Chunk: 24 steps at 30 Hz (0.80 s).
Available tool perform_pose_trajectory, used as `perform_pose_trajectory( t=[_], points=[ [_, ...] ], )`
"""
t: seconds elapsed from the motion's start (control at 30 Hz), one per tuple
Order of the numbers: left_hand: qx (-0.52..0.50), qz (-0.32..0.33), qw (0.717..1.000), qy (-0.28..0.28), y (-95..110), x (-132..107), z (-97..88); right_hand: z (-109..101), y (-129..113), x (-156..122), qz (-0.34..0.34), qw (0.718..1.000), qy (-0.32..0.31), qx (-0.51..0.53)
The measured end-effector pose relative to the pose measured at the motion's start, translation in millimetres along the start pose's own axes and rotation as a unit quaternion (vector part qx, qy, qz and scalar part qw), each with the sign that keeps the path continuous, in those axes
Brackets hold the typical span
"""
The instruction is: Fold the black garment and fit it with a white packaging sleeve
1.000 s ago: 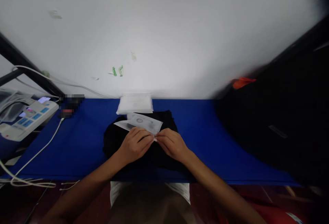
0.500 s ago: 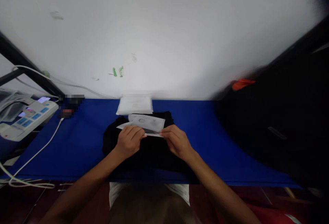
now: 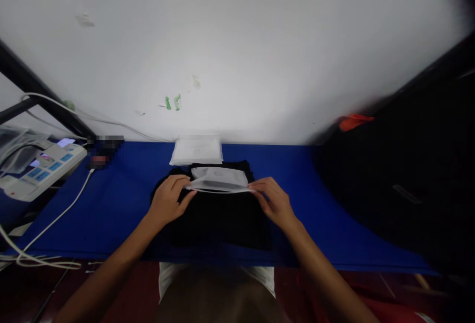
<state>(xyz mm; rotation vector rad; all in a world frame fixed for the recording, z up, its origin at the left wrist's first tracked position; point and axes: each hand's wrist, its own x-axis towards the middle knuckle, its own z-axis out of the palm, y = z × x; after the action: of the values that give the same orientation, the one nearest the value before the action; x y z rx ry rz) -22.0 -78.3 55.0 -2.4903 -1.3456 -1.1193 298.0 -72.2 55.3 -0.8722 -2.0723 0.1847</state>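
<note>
A folded black garment (image 3: 218, 216) lies on the blue table top (image 3: 118, 204) in front of me. Above its far edge I hold a clear plastic bag (image 3: 219, 179) by its near edge. My left hand (image 3: 168, 200) pinches the bag's left end. My right hand (image 3: 273, 200) pinches its right end. The bag's mouth is stretched wide between the two hands and lies roughly level.
A stack of white plastic bags (image 3: 196, 150) rests against the white wall behind the garment. A white power strip (image 3: 40, 172) with cables (image 3: 55, 219) sits at the left. A large dark mass (image 3: 401, 174) with an orange patch (image 3: 352, 121) fills the right side.
My hands have moved apart, from touching at the bag's corner to its two ends. The bag has turned from slanted to level and its near edge is now stretched out.
</note>
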Motion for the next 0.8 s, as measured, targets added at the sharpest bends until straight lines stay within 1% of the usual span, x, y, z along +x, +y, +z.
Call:
perform_pose_trajectory(
  t=[0.13,0.23,0.33,0.4,0.5,0.6,0.7,0.8],
  points=[
    [0.021,-0.025,0.999,-0.020,10.0,2.4,6.3,0.3,-1.0,-2.2,-0.026,0.998,-0.055,-0.012],
    [-0.003,-0.053,0.997,-0.048,14.3,7.4,6.3,-0.6,-2.1,1.0,-0.035,0.997,-0.061,-0.025],
    [-0.014,-0.070,0.996,-0.061,15.1,10.8,4.8,-1.2,-2.8,3.7,-0.041,0.997,-0.061,-0.033],
    [-0.011,-0.057,0.996,-0.067,14.0,11.2,3.9,-0.5,-3.1,3.5,-0.043,0.996,-0.064,-0.034],
    [-0.012,-0.033,0.995,-0.090,11.7,10.0,2.4,2.0,-4.1,0.8,-0.041,0.996,-0.069,-0.028],
    [-0.013,-0.031,0.994,-0.108,11.1,9.3,1.1,4.3,-6.6,-0.9,-0.042,0.996,-0.078,-0.021],
    [0.007,-0.014,0.995,-0.095,12.7,10.6,1.1,3.9,-12.9,1.3,-0.053,0.994,-0.094,-0.015],
    [0.026,0.009,0.998,-0.064,15.9,13.0,2.5,2.6,-25.9,6.8,-0.062,0.993,-0.098,0.000]
  ],
)
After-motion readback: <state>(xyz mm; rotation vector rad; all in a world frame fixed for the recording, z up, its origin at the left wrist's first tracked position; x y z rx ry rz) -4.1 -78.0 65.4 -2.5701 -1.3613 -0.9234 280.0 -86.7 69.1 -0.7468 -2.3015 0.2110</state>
